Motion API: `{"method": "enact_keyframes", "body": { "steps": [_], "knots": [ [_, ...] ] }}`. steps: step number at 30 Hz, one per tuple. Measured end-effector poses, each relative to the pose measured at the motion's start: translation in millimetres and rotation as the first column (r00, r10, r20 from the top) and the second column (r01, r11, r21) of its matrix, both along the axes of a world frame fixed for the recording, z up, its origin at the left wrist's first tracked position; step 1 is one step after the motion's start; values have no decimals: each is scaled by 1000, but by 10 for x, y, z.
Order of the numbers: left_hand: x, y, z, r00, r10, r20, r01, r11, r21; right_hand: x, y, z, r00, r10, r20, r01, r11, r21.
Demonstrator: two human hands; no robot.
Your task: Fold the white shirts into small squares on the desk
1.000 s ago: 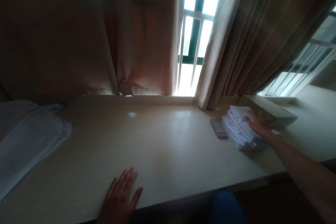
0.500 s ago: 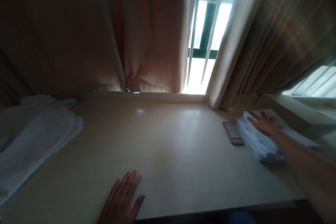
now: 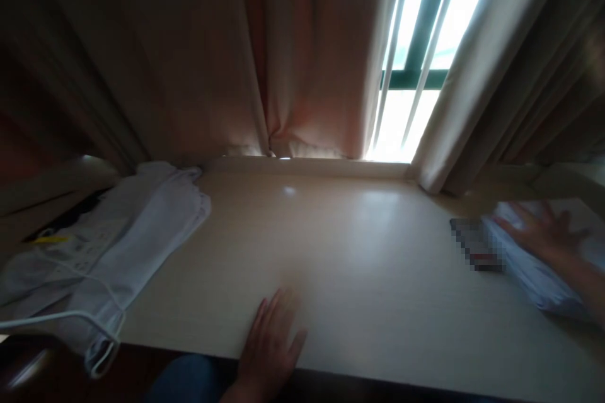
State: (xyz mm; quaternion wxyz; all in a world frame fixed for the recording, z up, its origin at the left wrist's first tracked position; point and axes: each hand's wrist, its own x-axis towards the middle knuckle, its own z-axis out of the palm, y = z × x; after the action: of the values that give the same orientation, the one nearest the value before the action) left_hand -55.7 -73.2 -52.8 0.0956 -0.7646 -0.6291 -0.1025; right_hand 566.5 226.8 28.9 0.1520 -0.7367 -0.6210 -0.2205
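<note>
My left hand [image 3: 271, 343] lies flat near the table's front edge, its fingers stretched out and nothing in it. At the right, my right hand [image 3: 551, 236] rests with spread fingers on top of a thick white stack [image 3: 529, 280]. Whether the stack is paper or folded cloth I cannot tell, since it is blurred. Just left of the stack lies a flat, dark-edged thing [image 3: 477, 244], its surface pixelated. Bare table top [image 3: 350, 264] stretches between my two hands.
White cloth [image 3: 163, 227] lies at the left, with a white power strip [image 3: 87, 249], a white cable [image 3: 61, 315] and something yellow [image 3: 50, 240] on it. Behind the table hang brown curtains [image 3: 326, 63] beside a bright window [image 3: 416, 63]. My knee [image 3: 186, 378] shows below the edge.
The view has turned left, so everything sits further right and the power strip and cable have come into sight. Both hands remain on the table and the stack.
</note>
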Motion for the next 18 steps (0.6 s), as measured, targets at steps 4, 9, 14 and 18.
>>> {"method": "enact_keyframes", "body": {
  "steps": [4, 9, 14, 18],
  "knots": [
    [12, -53, -51, 997, -2, 78, -1, 1000, 29, -1113, -556, -87, 964, 263, 43, -265, 963, 49],
    [-233, 14, 87, 967, -18, 256, 8, 999, 40, -2656, -1514, -646, 836, 537, -114, -537, 843, 31],
    [-1408, 184, 495, 894, 236, 380, -332, 920, 208, -3281, -2025, -1021, 836, 514, -192, -531, 846, -48],
    [-2491, 63, 643, 856, 368, 362, -457, 867, 200, -3278, -2040, -1113, 849, 512, -131, -522, 851, -53]
  ]
}}
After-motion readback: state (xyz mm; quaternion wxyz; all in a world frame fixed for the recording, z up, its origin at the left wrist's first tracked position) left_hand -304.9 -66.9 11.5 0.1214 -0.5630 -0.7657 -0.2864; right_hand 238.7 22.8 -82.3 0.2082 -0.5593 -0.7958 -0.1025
